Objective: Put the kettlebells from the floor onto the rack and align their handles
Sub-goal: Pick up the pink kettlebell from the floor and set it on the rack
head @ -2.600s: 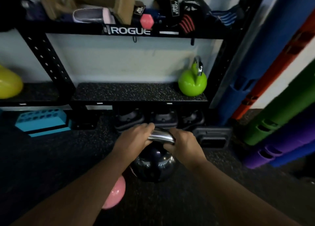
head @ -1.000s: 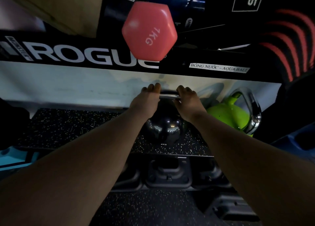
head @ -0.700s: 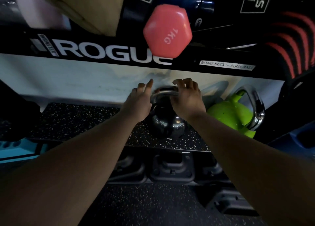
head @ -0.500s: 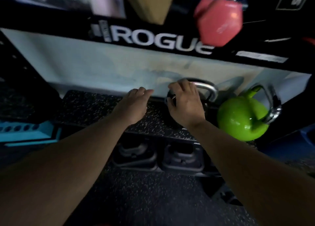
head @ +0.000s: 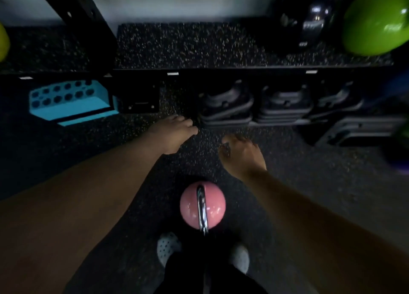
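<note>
Item: we list one pink kettlebell [head: 202, 205] on the floor [head: 298, 183], just ahead of our two shoes [head: 168, 246], well short of the rack's front edge.
Handle: we see a chrome loop [head: 201, 209] standing upright over the ball, seen edge-on, running toward and away from us.
Handling, our judgement: we take it as the lightest piece here, rigid throughout, glossy on the body and so likely slick; the ball is a poor place to grip.
Hold point, our judgement: we would close on the top of the chrome loop, one hand being probably enough.
Left hand [head: 171, 136]: we have it empty, fingers loosely spread, above the floor beyond the kettlebell and apart from it.
Right hand [head: 242, 158]: we have it empty too, fingers relaxed and half curled, near the kettlebell but not touching.
Rack shelf [head: 188, 47]: we note a speckled mat surface, bare along its left and middle; toward its right end stand a black kettlebell [head: 307, 16] and, just beside it at the right corner, a green kettlebell [head: 376, 19].
Their handles: we cannot tell, as they are cut off by the frame.
Under the shelf: we count dark stacked plates [head: 225, 107] along the front edge.
Left of the upright: we note a blue perforated block [head: 70, 101].
</note>
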Tool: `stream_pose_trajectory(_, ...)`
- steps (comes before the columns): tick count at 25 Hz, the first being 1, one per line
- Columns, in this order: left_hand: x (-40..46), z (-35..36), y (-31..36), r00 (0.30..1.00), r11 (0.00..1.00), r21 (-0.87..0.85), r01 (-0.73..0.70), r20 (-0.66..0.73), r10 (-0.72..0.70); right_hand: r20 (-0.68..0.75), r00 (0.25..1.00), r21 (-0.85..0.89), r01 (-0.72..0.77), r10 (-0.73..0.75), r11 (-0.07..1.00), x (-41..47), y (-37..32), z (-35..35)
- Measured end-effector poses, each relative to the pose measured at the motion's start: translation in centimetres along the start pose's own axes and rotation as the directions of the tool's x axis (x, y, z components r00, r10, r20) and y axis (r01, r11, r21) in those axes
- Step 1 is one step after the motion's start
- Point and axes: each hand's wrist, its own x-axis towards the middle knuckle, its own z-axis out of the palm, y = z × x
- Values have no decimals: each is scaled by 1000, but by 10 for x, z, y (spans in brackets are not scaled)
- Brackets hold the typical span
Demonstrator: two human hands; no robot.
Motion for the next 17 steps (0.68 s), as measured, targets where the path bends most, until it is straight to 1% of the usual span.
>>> stream_pose_trajectory(3,1,32,23,996,998,-10,-59,70,59,91,989,68,-123,117,990,-46,21,54)
stream_pose_trajectory(6,11,68,57,977,984,16,-179,118,176,168,962,107,-234,215,966,-84,49,109)
stream_pose_trajectory(8,24,94,76,953,966,17,-257,171,251,203,944,132,-290,261,948,-99,63,148)
stream_pose_trajectory(11,40,144,92,870,904,46,-425,297,394,295,892,195,-406,342,893,-115,75,209)
stream_pose_trajectory(14,44,194,92,757,855,-22,-518,454,470,390,859,263,-448,331,854,-117,71,268)
stream_pose_trajectory(15,46,207,89,742,843,-37,-536,456,491,392,859,292,-454,328,842,-117,67,281)
stream_pose_trajectory(17,49,220,86,747,839,-77,-539,416,518,348,875,343,-452,336,823,-114,62,295)
